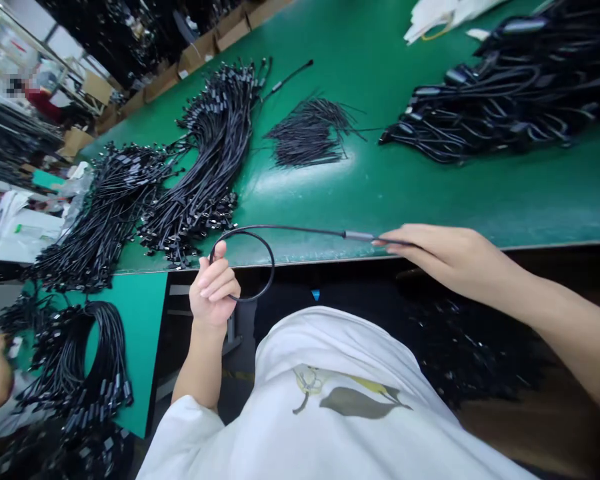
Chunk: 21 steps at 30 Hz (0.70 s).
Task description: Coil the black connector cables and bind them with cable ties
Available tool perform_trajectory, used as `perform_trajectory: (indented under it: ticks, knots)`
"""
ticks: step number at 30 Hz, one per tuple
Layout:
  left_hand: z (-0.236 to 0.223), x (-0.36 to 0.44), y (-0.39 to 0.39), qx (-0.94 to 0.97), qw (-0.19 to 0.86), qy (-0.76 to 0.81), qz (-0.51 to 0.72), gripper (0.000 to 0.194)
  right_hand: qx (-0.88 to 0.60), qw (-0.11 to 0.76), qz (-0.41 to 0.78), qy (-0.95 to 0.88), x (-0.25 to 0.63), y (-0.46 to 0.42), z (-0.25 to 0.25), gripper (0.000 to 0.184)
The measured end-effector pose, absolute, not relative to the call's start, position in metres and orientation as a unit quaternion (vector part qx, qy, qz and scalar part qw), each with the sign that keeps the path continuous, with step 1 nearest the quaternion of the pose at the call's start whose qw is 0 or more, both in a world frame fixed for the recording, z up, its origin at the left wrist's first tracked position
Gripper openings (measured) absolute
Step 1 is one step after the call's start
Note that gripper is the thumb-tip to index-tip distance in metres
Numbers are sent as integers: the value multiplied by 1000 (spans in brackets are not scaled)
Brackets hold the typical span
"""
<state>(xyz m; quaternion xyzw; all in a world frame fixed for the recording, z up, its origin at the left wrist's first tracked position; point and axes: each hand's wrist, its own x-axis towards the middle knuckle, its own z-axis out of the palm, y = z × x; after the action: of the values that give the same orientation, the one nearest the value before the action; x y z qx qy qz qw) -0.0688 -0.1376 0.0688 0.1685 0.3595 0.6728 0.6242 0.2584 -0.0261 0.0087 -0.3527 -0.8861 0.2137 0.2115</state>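
Black strips [307,137] lie beyond the held cable [310,230], between cable heaps [220,137].

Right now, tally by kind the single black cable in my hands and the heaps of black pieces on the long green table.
Thin black cable with grey sleeve, held: 1
Piles of long black cables, at left: 2
Heap of short thin black strips, middle: 1
Heap of thick bundled black cables, at right: 1
Total: 5
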Motion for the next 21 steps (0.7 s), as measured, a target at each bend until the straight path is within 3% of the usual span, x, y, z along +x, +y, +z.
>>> perform_trajectory:
  ticks: [5,7,12,15,17,19,21]
  knots:
    - [66,-76,-125,238,585,392,669,26,-294,279,-59,-912,242,-46,20,27]
    - [56,-68,-118,328,541,441,637,21,-233,268,-66,-933,225,-55,26,22]
    - [36,-44,-116,586,431,509,460,27,-101,167,119,-973,179,-65,44,26]
    - [32,-39,-120,634,457,496,377,26,-175,233,167,-942,163,-46,51,22]
    - [30,-39,-121,580,521,468,416,24,-234,300,258,-888,157,-31,47,19]
    - [28,-36,-117,488,586,418,494,25,-274,372,380,-802,150,-22,34,36]
    - [25,-29,-111,401,631,380,545,28,-293,395,518,-700,141,-21,17,38]
